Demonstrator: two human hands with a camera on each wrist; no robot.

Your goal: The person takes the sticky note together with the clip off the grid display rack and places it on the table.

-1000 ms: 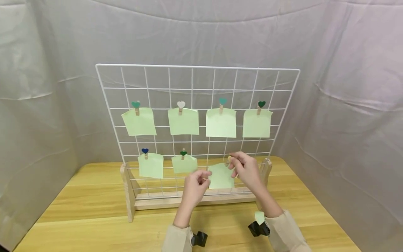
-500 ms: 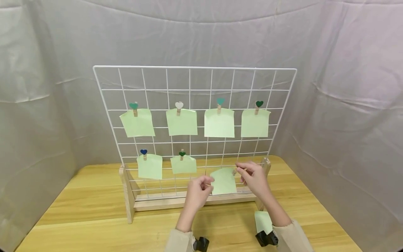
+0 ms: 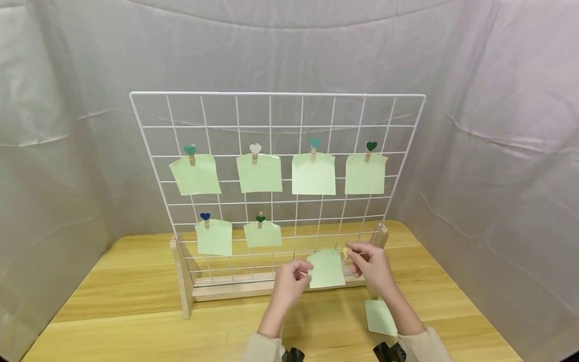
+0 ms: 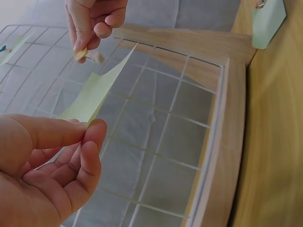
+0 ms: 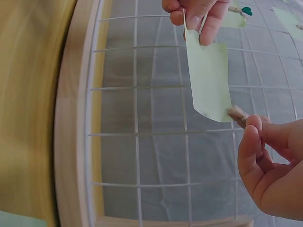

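My left hand [image 3: 291, 281] pinches the left edge of a light green sticky note [image 3: 326, 269] between thumb and fingers. The note is held in front of the lower right of the white wire grid [image 3: 296, 203]. A small wooden clothespin [image 5: 236, 114] with a yellow heart [image 4: 81, 54] is pinched by my right hand [image 3: 373, 266]. In the left wrist view a small gap shows between the clothespin and the note. Other green notes hang on the grid from heart clothespins, such as the note [image 3: 313, 174] in the upper row and the note [image 3: 214, 238] in the lower row.
The grid stands in a wooden base [image 3: 230, 291] on a wood-grain table [image 3: 113, 332]. Another green note [image 3: 380, 318] lies on the table near my right forearm. Grey cloth [image 3: 280, 50] hangs behind and on both sides.
Both hands have moved down and slightly right with the note and the clothespin. The clothespin, at the note's top edge a second ago, is now apart from it, to its right.
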